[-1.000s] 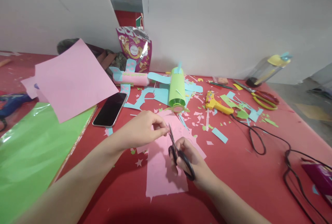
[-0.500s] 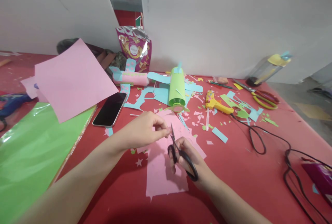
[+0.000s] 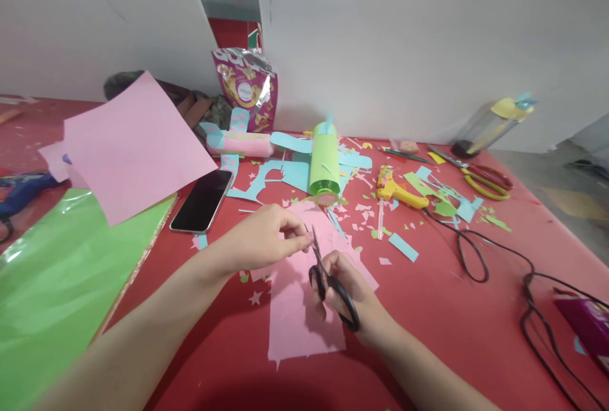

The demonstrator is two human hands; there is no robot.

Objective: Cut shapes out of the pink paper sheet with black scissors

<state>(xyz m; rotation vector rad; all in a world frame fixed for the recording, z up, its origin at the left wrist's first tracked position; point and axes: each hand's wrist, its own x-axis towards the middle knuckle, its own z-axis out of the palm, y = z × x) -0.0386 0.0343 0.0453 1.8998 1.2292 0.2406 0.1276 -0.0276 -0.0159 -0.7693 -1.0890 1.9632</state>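
My right hand (image 3: 356,290) grips black-handled scissors (image 3: 349,308), thumb and fingers in the loops. Their blades point up and away from me, close to the fingertips of my left hand (image 3: 271,236). That hand is closed in a pinch; a tiny pink bit of paper seems to show at its fingertips, mostly hidden. Beneath both hands lies a cut sheet of pink paper (image 3: 304,328) with uneven edges. Beyond it a green paper tube plane (image 3: 325,160) with blue wings stands near a pink tube plane (image 3: 245,144).
At left are a phone (image 3: 202,202), a large pink sheet (image 3: 136,144) and a green plastic-wrapped pack (image 3: 80,271). A yellow glue gun (image 3: 399,192) trails its black cord (image 3: 476,236) at right. Larger scissors (image 3: 485,182), paper scraps and a snack bag (image 3: 247,87) lie farther back.
The scissors' handles have drawn slightly closer together, and the blades have closed a little. My left hand stays almost still.
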